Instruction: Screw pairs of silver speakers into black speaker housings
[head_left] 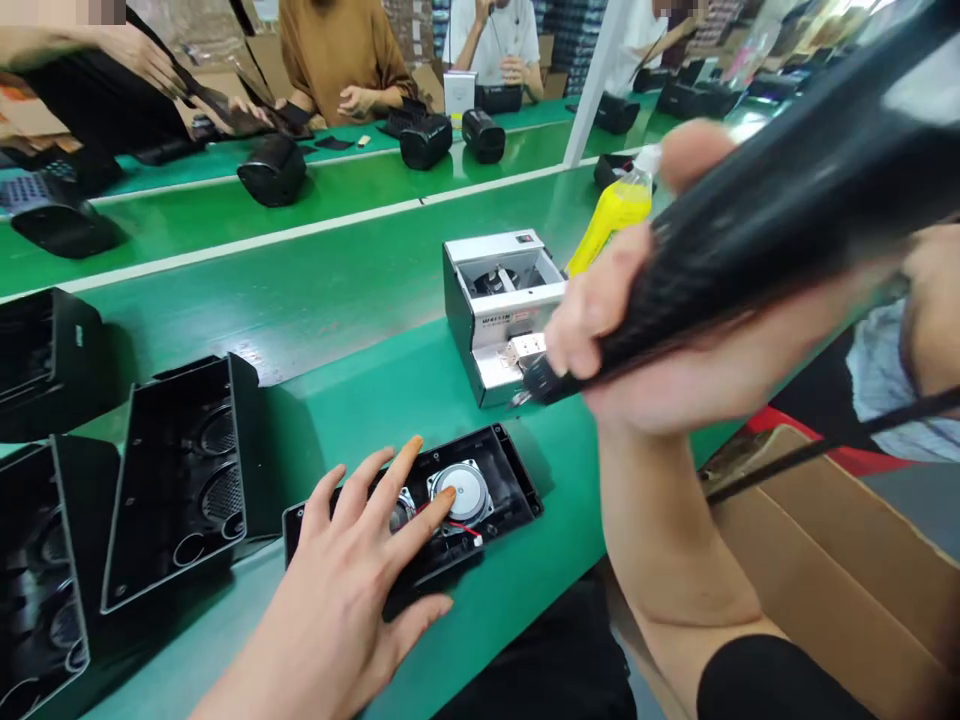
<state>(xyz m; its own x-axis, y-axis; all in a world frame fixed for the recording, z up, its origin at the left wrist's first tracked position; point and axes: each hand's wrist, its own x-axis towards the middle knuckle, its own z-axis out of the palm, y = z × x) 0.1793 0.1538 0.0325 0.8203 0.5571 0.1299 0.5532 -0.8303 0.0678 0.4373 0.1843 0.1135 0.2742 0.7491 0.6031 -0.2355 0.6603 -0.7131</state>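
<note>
A black speaker panel lies on the green bench with its inner side up. Two round silver speaker drivers sit in it; the right one shows fully, the other is partly behind my fingers. A red wire with a small white plug rests beside them. My left hand is spread over the panel, its fingertips on the drivers. My right hand is wrapped round a black electric screwdriver, blurred by motion. Its tip points down-left, in front of a silver screw feeder.
Open black speaker housings stand at the left. Behind the feeder is a yellow bottle. A cardboard box sits at the lower right, with a black cord above it. Several co-workers handle black speakers across the conveyor.
</note>
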